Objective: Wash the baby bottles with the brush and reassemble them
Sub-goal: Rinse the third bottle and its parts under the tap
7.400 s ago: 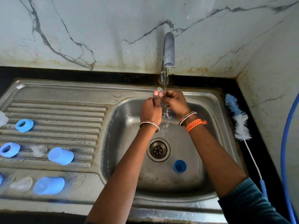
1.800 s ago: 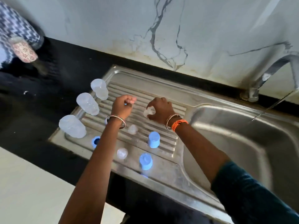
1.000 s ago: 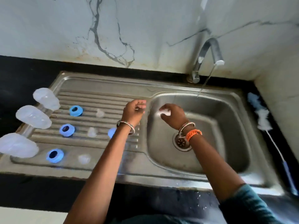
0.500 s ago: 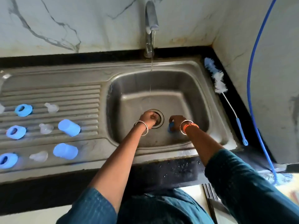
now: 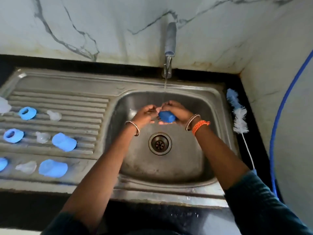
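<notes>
A blue cap (image 5: 166, 116) is being held under the thin stream from the tap (image 5: 170, 39), right over the middle of the sink basin (image 5: 218, 119), presumably so rinse water drains straight down into the drain (image 5: 160, 143). The right hand (image 5: 176, 111) is curled around the cap, fingers closed on it. The left hand (image 5: 144, 114) is brought up against the cap's end with the fingers bent; whether it's actually gripping anything can't be told, too blurry there.

The basin itself is otherwise bare, nothing else lying in it. On the ribbed drainboard (image 5: 76, 99) the parts are laid out in rows toward its left edge: blue rings (image 5: 27, 113), clear nipples (image 5: 54, 115), and two more blue caps (image 5: 64, 142) lying on their sides, probably set there to drip dry. A bit of a clear bottle (image 5: 4, 106) is seen at the far left edge.

The bottle brush (image 5: 238, 116) is parked along the sink's right edge, not in use. So it looks like rinsing is nearly wrapped up, with reassembly not started yet.
</notes>
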